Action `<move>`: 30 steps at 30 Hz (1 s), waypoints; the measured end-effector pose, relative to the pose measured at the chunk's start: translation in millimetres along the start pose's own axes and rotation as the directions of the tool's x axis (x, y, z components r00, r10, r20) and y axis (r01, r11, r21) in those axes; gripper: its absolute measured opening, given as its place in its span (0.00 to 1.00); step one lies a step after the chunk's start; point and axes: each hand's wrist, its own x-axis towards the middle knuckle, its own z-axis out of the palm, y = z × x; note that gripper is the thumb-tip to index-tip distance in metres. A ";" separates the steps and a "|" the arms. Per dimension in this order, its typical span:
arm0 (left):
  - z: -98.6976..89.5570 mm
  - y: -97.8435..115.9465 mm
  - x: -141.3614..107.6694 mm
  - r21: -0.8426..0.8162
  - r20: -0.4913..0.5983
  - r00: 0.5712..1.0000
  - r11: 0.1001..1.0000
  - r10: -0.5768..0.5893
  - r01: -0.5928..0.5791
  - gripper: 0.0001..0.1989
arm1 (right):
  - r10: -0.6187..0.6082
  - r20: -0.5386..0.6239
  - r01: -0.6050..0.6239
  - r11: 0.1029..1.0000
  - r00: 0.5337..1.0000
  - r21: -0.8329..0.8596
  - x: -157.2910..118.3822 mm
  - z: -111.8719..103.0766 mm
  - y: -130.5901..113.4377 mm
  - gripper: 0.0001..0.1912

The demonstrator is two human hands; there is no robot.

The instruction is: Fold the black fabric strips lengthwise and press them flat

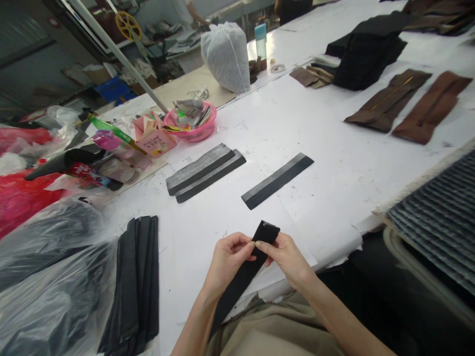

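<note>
Both of my hands pinch a long black fabric strip (243, 277) near its upper end, over the front edge of the white table. My left hand (230, 257) grips the strip's left edge, and my right hand (285, 254) holds its right edge with the thumb on top. The thumbs nearly meet. The strip's lower part runs down past my left forearm toward my lap. Just beyond my hands lies a single grey-and-black strip (277, 182). Farther left, a few more grey-and-black strips (204, 170) overlap one another.
A stack of black strips (135, 287) lies at left beside clear plastic bags (55, 277). A pink basket (196, 129), a pink box (154, 138) and a white sack (226, 57) stand farther back. Brown zippered pieces (389, 99) and black fabric (367, 49) lie at right, above a bin (401, 247).
</note>
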 end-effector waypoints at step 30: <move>6.8 -17.2 9.6 -0.003 -0.021 0.999 0.999 -0.033 0.033 0.14 | 0.089 0.023 -0.088 0.996 0.996 -0.035 4.2 -9.3 4.9 0.18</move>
